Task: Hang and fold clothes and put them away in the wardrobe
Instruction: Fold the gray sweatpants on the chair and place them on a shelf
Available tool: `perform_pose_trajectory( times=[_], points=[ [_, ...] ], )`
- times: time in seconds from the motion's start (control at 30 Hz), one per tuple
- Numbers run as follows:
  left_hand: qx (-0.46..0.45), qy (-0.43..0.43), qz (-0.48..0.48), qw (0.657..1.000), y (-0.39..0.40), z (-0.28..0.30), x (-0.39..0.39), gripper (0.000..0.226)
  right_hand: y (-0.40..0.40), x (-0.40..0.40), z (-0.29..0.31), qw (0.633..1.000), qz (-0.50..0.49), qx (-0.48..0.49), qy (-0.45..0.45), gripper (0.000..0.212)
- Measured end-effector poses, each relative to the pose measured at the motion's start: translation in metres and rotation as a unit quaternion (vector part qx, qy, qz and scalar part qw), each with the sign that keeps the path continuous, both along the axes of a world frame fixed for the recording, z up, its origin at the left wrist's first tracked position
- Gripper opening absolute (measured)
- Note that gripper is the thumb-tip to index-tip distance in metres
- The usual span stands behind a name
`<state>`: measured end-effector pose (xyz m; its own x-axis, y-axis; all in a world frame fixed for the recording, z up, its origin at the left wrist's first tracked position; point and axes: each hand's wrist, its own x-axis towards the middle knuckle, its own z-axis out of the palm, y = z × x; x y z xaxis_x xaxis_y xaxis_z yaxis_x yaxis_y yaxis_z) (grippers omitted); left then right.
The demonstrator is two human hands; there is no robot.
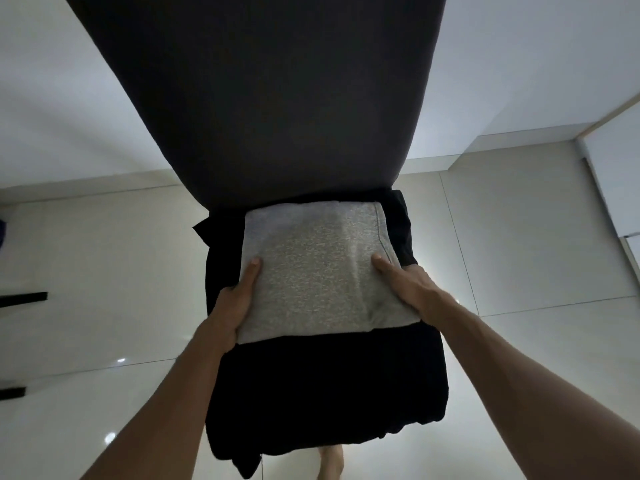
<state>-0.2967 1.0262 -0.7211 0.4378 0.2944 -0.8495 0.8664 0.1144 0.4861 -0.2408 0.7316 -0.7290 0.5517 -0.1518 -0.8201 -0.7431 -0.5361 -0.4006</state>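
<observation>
A folded heather-grey garment (318, 268) lies on top of black clothes (322, 386) that cover the seat of a dark chair. My left hand (235, 303) grips the grey garment's left edge, thumb on top and fingers tucked beneath. My right hand (410, 289) holds its right edge the same way, thumb pressed flat on the fabric. The fingers under the cloth are hidden. Black fabric hangs over the seat's front and sides.
The chair's tall dark backrest (256, 98) rises just behind the pile. Glossy pale floor tiles (519, 237) surround the chair. A white cabinet or wardrobe edge (616, 161) stands at the right. A bare foot (330, 462) shows below the seat.
</observation>
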Motion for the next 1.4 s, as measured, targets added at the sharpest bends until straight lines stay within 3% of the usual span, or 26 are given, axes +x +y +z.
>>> perform_pose_trajectory(
  times=[0.17, 0.4, 0.57, 0.67, 0.87, 0.97, 1.17, 1.4],
  points=[
    [-0.057, -0.011, -0.005, 0.998, 0.015, 0.002, 0.016, 0.097, -0.006, 0.014, 0.01, 0.974, -0.073, 0.18, 0.114, 0.068],
    [-0.05, -0.056, -0.055, 0.996, 0.004, 0.028, 0.033, 0.031, 0.002, 0.009, 0.017, 0.95, -0.149, 0.259, 0.092, 0.054],
    [-0.049, -0.08, -0.08, 0.992, -0.01, 0.074, 0.026, 0.024, -0.013, -0.008, 0.06, 0.949, -0.144, 0.275, 0.052, 0.049],
    [-0.067, -0.091, -0.122, 0.986, -0.043, 0.117, 0.029, 0.037, -0.051, -0.025, 0.106, 0.945, -0.148, 0.288, 0.032, 0.049],
    [-0.124, -0.139, -0.22, 0.958, -0.171, 0.223, 0.035, 0.042, -0.181, -0.071, 0.216, 0.905, -0.258, 0.337, -0.032, 0.059],
    [-0.138, -0.16, -0.282, 0.936, -0.263, 0.278, 0.024, 0.04, -0.269, -0.109, 0.273, 0.898, -0.305, 0.303, -0.095, 0.067],
    [-0.148, -0.218, -0.39, 0.882, -0.453, 0.353, -0.011, 0.028, -0.422, -0.212, 0.357, 0.861, -0.406, 0.225, -0.208, 0.038],
    [-0.14, -0.219, -0.501, 0.825, -0.657, 0.377, -0.073, 0.031, -0.56, -0.343, 0.385, 0.785, -0.548, 0.173, -0.232, 0.033]
  ],
)
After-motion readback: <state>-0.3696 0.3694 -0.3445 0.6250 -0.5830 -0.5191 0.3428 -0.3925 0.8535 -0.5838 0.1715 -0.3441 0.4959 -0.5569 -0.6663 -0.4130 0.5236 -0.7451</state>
